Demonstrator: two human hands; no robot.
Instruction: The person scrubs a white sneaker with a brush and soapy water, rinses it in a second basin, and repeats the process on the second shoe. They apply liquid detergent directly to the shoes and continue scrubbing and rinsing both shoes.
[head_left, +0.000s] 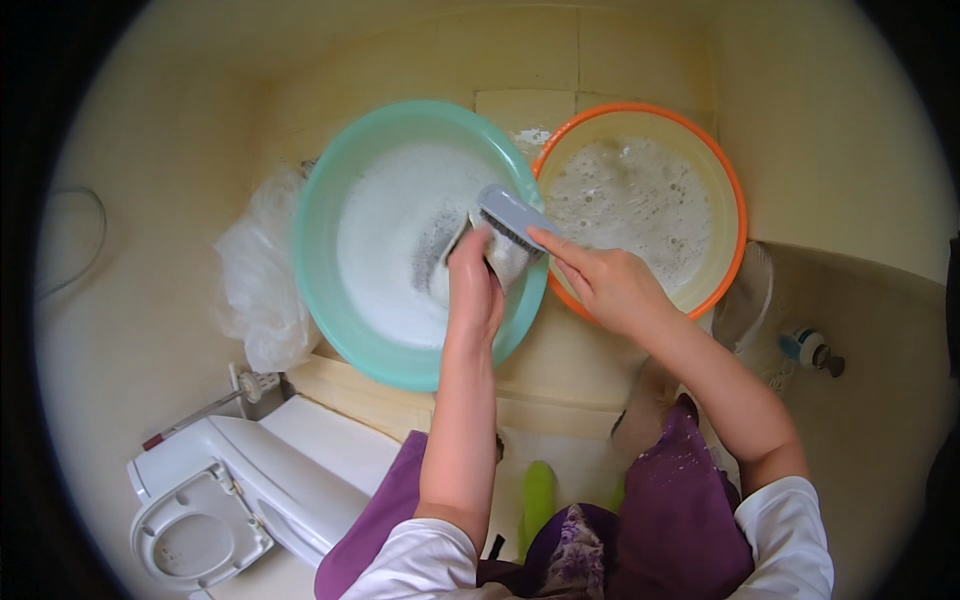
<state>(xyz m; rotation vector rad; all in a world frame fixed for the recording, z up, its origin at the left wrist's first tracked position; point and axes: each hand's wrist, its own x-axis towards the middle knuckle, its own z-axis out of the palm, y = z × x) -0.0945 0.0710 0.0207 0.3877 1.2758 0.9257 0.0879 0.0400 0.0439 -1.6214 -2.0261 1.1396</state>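
Observation:
Over the right side of a mint-green basin (367, 352), my left hand (474, 281) grips a whitish mesh item, likely a shoe (510, 262). Its far side is partly hidden by my fingers. My right hand (611, 281) holds a grey-handled scrubbing brush (510, 210), index finger stretched along the handle. The dark bristles rest against the mesh. White foam (390, 240) fills the basin, with a grey speckled patch beside my left hand. To the right, an orange-rimmed basin (739, 202) holds bubbly, cloudy water (637, 202).
A crumpled clear plastic bag (270, 277) lies left of the green basin. White toilet parts with a seat (202, 532) stand lower left, near a rod with a dark red end (187, 424). A blue-and-white bottle (806, 347) is at right. A green slipper (538, 499) shows below.

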